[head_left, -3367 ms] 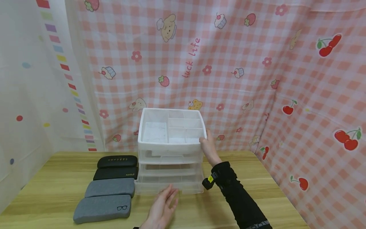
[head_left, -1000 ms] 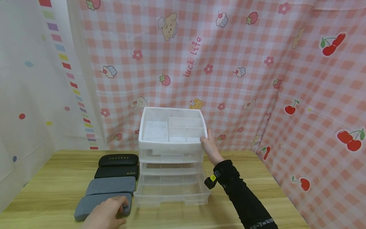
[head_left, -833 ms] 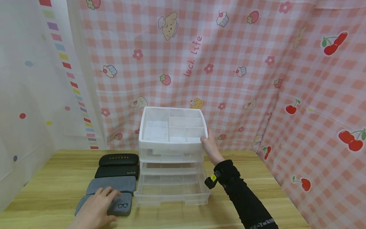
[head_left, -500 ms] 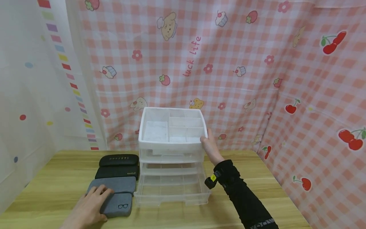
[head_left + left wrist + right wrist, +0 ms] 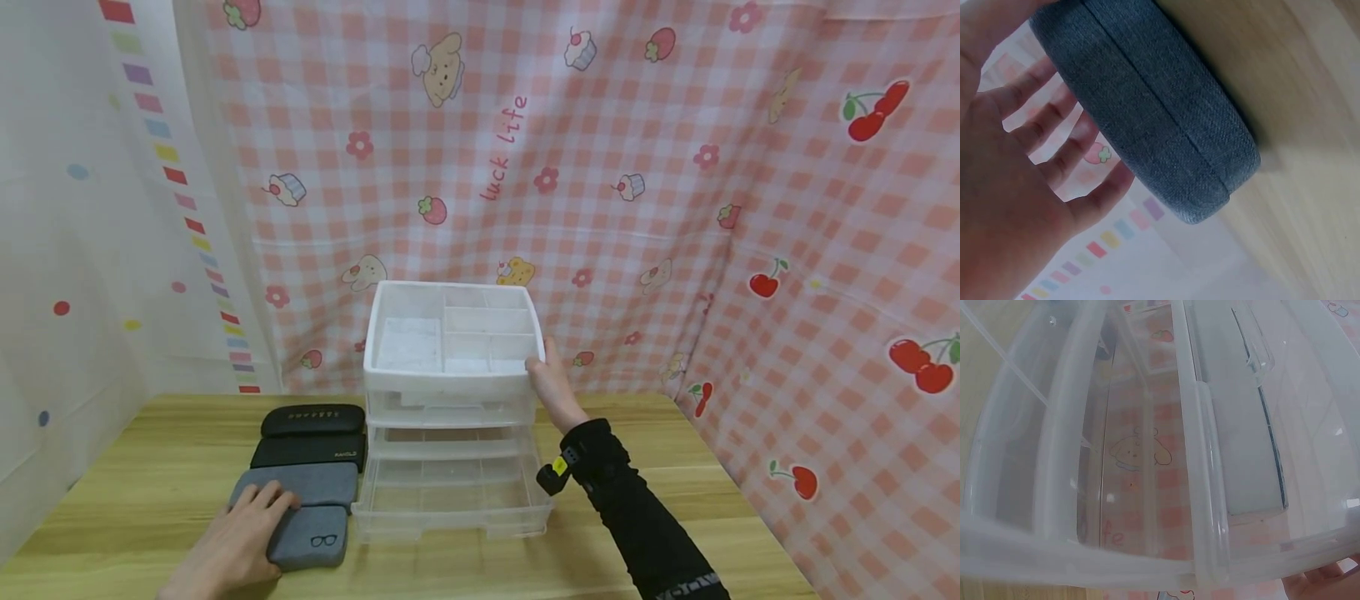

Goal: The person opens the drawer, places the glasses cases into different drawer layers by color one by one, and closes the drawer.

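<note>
My left hand [image 5: 236,533] grips the left part of the front grey glasses case [image 5: 309,542], which has a small glasses drawing on it. In the left wrist view, the fingers [image 5: 1066,150] lie along one side of the fabric-covered case [image 5: 1154,112], and the thumb is partly out of frame. My right hand [image 5: 555,387] holds the top right edge of the white plastic drawer unit [image 5: 450,383]. Its clear bottom drawer [image 5: 453,525] is pulled out, with nothing visible inside. Only some right fingers [image 5: 1325,584] show in the right wrist view.
Behind the front case lie another grey glasses case [image 5: 322,479], a black case with gold lettering [image 5: 307,452] and a rounded black case [image 5: 311,419]. They stand close to the drawer unit's left side. A patterned curtain [image 5: 465,167] hangs behind the wooden table [image 5: 637,542].
The bottom drawer has come further out. My left hand has moved left from the drawer's front to the front grey glasses case and taken hold of it. My right hand keeps its place.
</note>
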Demonstrator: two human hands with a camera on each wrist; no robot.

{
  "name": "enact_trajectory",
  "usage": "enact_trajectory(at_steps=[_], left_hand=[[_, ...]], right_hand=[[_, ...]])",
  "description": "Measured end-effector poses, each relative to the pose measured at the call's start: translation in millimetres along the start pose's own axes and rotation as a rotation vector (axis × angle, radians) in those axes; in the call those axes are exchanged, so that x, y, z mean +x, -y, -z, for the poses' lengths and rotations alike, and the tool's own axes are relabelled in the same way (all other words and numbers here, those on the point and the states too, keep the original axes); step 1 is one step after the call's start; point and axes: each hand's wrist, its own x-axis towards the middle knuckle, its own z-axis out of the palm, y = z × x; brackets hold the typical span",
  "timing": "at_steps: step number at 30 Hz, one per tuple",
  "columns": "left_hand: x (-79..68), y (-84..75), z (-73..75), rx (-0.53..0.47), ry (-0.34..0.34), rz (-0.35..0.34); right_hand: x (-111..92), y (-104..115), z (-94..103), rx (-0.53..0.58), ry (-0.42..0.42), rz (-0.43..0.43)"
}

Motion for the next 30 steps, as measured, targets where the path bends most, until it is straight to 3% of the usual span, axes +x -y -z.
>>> enact_trajectory(at_steps=[11, 20, 24, 30], left_hand=[[1.3, -1.4, -0.2, 0.017, 0.006, -0.003], [-2.6, 3.4, 4.2, -0.031, 0.002, -0.076], [-3.5, 4.1, 13.6, -0.009, -0.050, -0.108], [-5.5, -0.2, 35.7, 0.084, -0.169, -0.094]], right_hand=[[0, 0, -1.6, -0.011, -0.028, 0.006], [-1, 1, -2.9, -0.007, -0.032, 0.009], [-1, 1, -2.5, 0.003, -0.026, 0.009], [0, -1, -1.8, -0.004, -0.031, 0.006]])
